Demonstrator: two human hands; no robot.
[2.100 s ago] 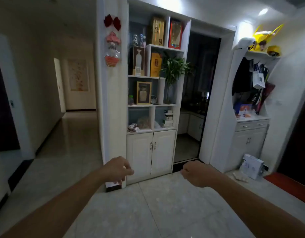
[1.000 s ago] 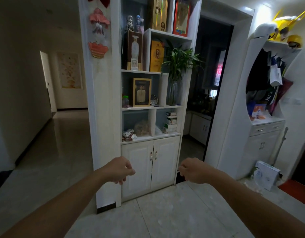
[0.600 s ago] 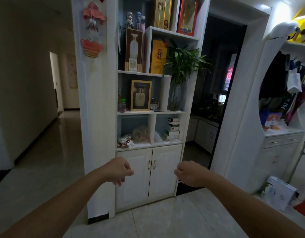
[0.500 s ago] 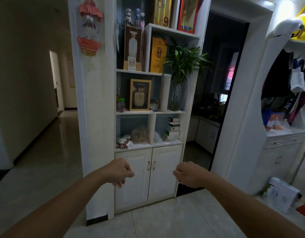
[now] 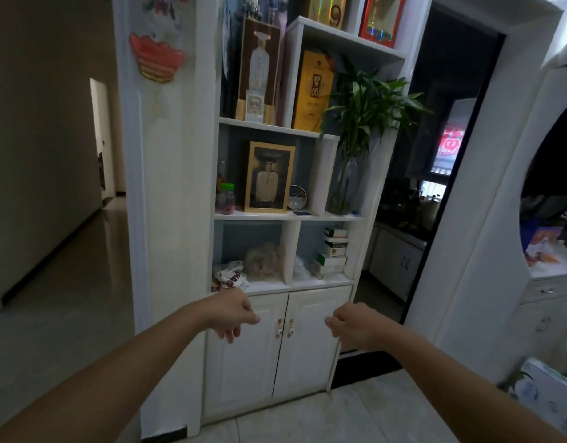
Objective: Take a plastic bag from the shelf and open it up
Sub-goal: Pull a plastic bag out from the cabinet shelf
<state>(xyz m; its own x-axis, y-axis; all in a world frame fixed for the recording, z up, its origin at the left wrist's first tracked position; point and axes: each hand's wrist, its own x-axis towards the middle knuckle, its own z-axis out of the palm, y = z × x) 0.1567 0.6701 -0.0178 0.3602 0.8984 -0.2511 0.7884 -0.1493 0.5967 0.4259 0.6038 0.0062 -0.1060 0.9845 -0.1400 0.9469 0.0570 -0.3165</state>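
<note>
Head view shows left hand [image 5: 230,313] and right hand [image 5: 355,329] loosely curled, holding nothing, before the shelf [image 5: 317,281]. Approach step; next, reach what seems a crumpled plastic bag [image 5: 230,275] in its lowest left compartment.

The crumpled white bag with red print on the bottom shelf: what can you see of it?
The plastic bag is white, thin and crinkled, with blurred red lettering. It lies bunched up and unopened at the left front of the lowest open shelf, just above the cupboard doors, beside a pale fluffy bundle. Neither hand touches it.
</note>
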